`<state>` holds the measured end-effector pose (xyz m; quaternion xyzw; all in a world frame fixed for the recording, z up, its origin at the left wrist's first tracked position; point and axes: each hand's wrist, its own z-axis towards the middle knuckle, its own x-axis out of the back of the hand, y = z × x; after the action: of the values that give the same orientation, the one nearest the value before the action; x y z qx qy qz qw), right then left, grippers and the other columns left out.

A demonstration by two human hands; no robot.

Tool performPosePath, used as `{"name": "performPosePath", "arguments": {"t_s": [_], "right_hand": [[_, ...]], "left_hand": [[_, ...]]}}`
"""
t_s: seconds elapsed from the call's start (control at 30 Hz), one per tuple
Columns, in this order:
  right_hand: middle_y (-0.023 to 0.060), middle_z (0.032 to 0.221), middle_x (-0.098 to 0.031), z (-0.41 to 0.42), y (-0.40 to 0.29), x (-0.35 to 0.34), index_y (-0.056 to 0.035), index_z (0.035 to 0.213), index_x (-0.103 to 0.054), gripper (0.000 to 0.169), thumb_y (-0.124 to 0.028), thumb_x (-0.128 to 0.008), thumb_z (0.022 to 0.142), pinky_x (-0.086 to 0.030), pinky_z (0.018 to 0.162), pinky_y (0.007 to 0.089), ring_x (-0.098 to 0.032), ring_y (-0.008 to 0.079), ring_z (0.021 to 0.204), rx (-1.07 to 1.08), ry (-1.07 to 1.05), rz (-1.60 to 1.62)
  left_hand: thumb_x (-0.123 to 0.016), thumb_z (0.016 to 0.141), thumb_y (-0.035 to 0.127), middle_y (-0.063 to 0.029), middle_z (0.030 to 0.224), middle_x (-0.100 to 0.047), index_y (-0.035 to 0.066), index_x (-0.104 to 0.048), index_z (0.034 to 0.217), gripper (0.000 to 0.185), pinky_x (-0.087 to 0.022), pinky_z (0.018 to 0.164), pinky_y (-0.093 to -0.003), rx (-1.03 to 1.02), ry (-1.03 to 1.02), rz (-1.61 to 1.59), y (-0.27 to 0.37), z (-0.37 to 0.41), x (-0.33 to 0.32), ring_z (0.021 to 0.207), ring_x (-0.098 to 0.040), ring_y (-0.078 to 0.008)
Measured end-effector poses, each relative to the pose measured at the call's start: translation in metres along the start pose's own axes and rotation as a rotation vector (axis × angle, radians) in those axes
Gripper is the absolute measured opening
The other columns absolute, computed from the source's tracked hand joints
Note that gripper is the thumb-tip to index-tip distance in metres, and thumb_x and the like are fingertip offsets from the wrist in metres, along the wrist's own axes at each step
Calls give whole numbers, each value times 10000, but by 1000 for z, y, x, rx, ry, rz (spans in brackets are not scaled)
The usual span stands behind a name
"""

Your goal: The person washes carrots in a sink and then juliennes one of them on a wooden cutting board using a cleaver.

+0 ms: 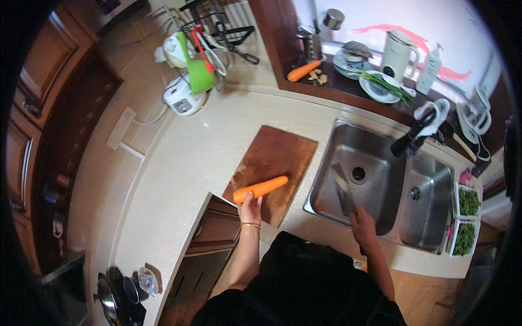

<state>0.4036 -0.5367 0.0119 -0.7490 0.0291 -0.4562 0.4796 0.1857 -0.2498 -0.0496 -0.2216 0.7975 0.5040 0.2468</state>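
My left hand (250,212) holds a large orange carrot (261,189) by its thicker end, above the near part of a brown wooden cutting board (281,153). The thin tip of the carrot points right. Over the left basin of a stainless steel sink (332,155), my right hand (363,228) grips a knife (344,195) with a broad blade. The blade points away from me into the basin and is somewhat blurred. A small orange piece (321,207), apparently carrot, lies at the basin's near left corner.
A black faucet (412,136) reaches over the sink. Two white trays of leafy greens (467,201) stand at its right. On the sill lie another carrot (304,71), ginger (318,77) and a plate with scallions (379,87). A white appliance (183,95) stands at the back left.
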Motion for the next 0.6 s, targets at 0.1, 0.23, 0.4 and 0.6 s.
{"name": "performPosePath", "arguments": {"t_s": [0.1,0.23,0.4,0.6], "right_hand": [[251,805,-606,3,-26,-9,-17,1042,-501,221,-169,-557,892,-440,651,515,-580,450,762,51,-78,-93],[253,797,-606,13,-58,-22,-26,1023,-462,202,-191,-502,914,-443,672,529,-587,453,769,68,-245,-100],[250,792,-607,25,-67,-40,-28,1026,-431,212,-220,-446,938,-444,672,548,-595,453,757,175,-296,-78],[246,783,-613,35,-77,-46,-14,1017,-437,214,-208,-449,928,-456,668,547,-608,442,755,201,-375,-121]], "left_hand": [[-727,774,48,-45,1003,-602,137,-503,1079,388,-543,781,-396,-92,81,109,-20,-5,15,896,-615,-201],[-706,783,54,-53,976,-599,132,-481,1073,376,-566,716,-370,-81,183,155,-18,-9,23,848,-618,-195],[-689,793,53,-53,978,-605,120,-514,1069,333,-566,709,-369,-52,175,162,-16,-4,20,845,-614,-196],[-685,803,65,-57,990,-601,111,-537,1054,295,-554,742,-384,-34,209,170,-13,-8,16,864,-601,-206]]}}
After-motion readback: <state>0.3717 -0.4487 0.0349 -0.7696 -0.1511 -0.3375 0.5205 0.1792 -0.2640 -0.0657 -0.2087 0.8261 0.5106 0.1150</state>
